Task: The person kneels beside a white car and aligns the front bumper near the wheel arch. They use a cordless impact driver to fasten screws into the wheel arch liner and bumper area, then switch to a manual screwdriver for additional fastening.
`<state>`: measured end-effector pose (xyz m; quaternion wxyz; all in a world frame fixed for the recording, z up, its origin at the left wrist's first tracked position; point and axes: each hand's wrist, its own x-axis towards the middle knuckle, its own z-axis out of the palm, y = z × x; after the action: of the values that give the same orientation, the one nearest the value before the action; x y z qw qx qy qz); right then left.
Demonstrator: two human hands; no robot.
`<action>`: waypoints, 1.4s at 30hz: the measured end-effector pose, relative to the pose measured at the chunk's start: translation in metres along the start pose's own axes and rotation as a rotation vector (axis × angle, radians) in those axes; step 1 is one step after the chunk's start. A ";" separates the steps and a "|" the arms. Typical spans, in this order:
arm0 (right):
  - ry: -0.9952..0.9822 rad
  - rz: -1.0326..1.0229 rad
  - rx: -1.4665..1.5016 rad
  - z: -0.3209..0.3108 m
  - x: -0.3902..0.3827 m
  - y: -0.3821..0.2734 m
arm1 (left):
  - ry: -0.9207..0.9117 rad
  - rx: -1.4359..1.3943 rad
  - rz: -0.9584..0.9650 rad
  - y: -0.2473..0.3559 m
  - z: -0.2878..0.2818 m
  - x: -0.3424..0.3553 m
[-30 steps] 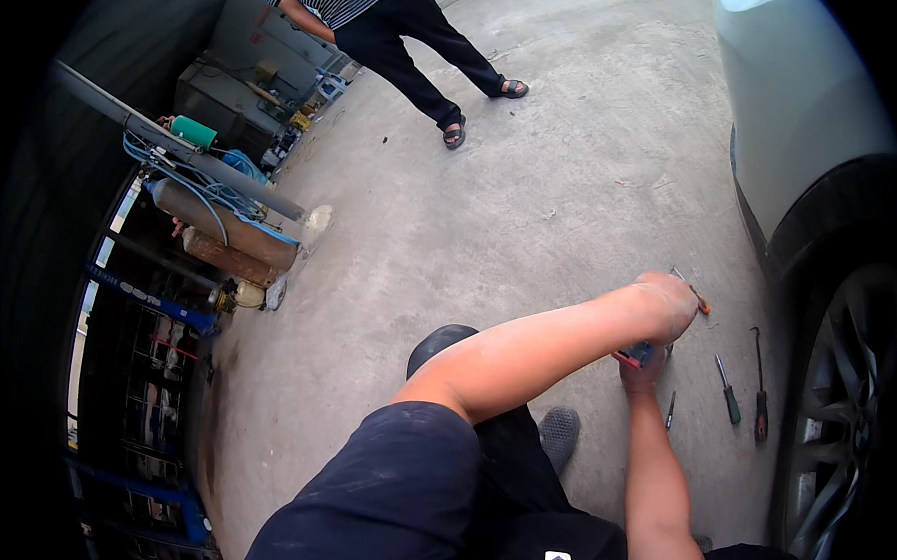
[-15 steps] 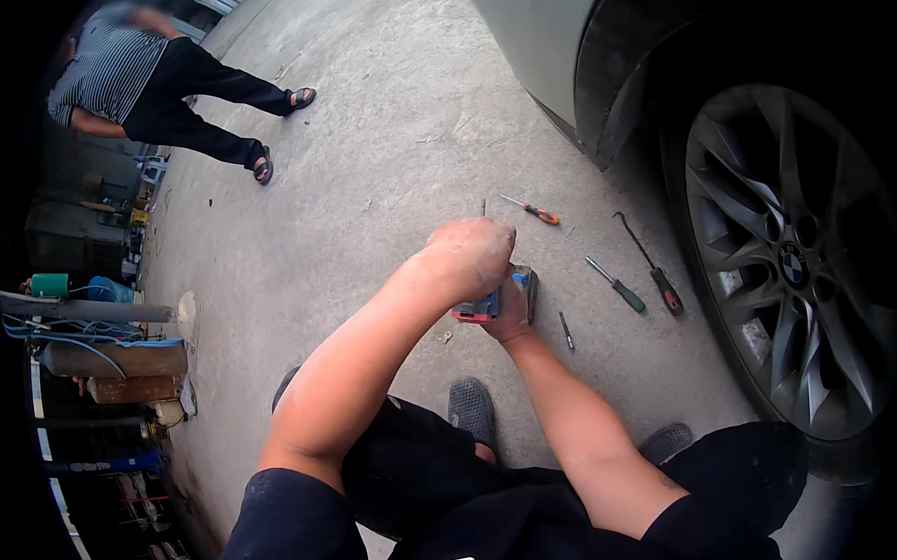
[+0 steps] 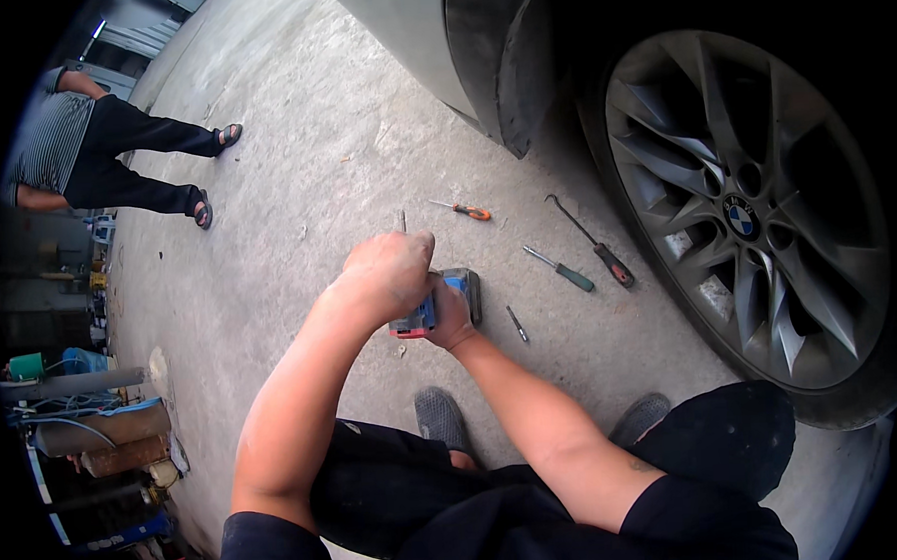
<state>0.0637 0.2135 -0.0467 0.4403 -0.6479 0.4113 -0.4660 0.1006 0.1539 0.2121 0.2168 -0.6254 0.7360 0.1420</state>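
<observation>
Over the concrete floor I hold a blue and red cordless drill (image 3: 457, 283) between both hands. My left hand (image 3: 386, 271) is closed round its front end, hiding the chuck, and a thin metal bit (image 3: 402, 222) sticks up past the fingers. My right hand (image 3: 452, 316) is wrapped round the drill's handle, beside the dark battery end. On the floor ahead and to the right lie an orange-handled screwdriver (image 3: 472, 212), a green-handled driver (image 3: 574, 278), a hooked pick with a dark red and black handle (image 3: 613, 265) and a short metal bit (image 3: 516, 323).
A car wheel (image 3: 741, 217) with grey spokes stands close on the right, beneath a silver car body (image 3: 403, 42). Another person (image 3: 112, 145) in a striped shirt stands at the far left. Hoses and a rusty cylinder (image 3: 105, 428) sit at the left edge.
The whole view has shifted, so the wheel and tools appear farther left. Both hands remain on the drill, and more of the bit shows above my left hand.
</observation>
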 end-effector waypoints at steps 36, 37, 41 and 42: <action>-0.012 -0.058 0.222 0.002 -0.008 0.056 | -0.086 -0.031 0.022 0.008 0.007 0.016; 0.003 -0.037 0.224 0.003 -0.007 0.062 | -0.117 0.000 0.041 0.008 0.003 0.014; -0.021 -0.053 0.182 0.005 -0.008 0.058 | -0.099 -0.010 0.072 0.001 0.003 0.009; -0.047 -0.053 0.130 0.004 -0.008 0.056 | -0.096 -0.006 0.076 -0.002 0.004 0.008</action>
<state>0.0589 0.2069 -0.1030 0.4785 -0.6393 0.3525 -0.4879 0.1017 0.1489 0.2048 0.2445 -0.5900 0.7475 0.1824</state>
